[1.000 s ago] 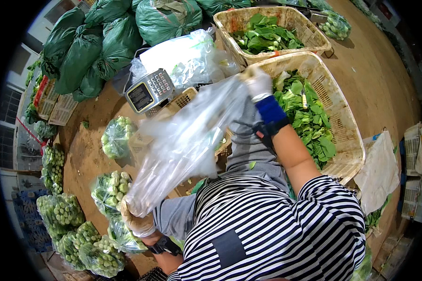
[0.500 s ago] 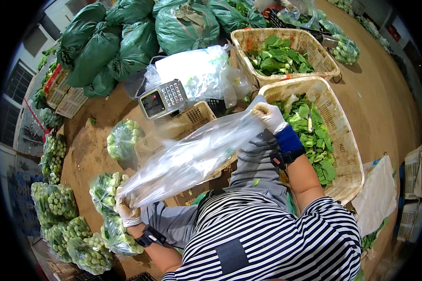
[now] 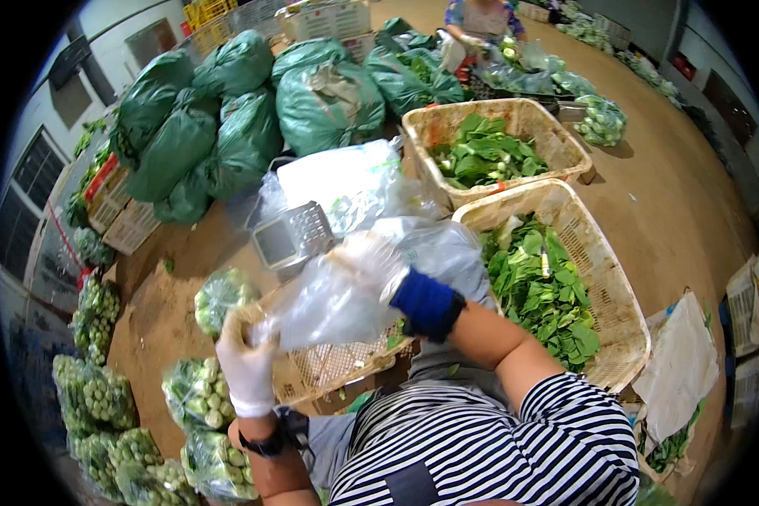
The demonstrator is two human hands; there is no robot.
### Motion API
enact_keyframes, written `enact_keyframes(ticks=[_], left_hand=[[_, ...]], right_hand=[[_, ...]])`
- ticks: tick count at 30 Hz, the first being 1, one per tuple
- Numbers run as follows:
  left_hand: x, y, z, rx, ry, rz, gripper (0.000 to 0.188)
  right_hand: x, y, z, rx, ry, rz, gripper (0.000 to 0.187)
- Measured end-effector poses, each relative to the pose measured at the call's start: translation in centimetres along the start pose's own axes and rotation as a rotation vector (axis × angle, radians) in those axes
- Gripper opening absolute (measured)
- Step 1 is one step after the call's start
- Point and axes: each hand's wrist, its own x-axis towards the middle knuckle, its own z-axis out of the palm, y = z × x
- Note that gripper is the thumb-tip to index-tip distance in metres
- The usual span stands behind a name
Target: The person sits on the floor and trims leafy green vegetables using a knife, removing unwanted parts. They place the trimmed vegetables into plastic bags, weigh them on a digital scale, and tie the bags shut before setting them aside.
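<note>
left hand (image 3: 246, 361) pinches a clear bag (image 3: 314, 308) over a basket (image 3: 327, 371), seemingly keeping it taut toward the blurred right hand (image 3: 369, 263), whose grip i cannot tell.

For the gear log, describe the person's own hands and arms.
The left hand wears a white glove and a black wrist strap; the right hand, a white glove and a blue cuff edged in black. The right sleeve is short, striped black and white.

The brown floor (image 3: 675, 228) carried clear bags of green vegetables (image 3: 196, 394) on the left; green sacks (image 3: 244, 139) sat heaped on it farther back.
</note>
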Motion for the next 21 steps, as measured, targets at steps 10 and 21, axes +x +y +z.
enact_keyframes(ticks=[10, 21], left_hand=[[2.1, -24.0, -5.8, -1.205, 0.188, -0.834, 0.017], [7.7, -15.1, -15.7, 0.141, 0.189, -0.141, 0.023]], right_hand=[[3.5, 3.9, -0.5, 0.054, 0.573, 0.154, 0.020], [11.3, 12.8, -0.6, -0.395, -0.040, 0.029, 0.028]])
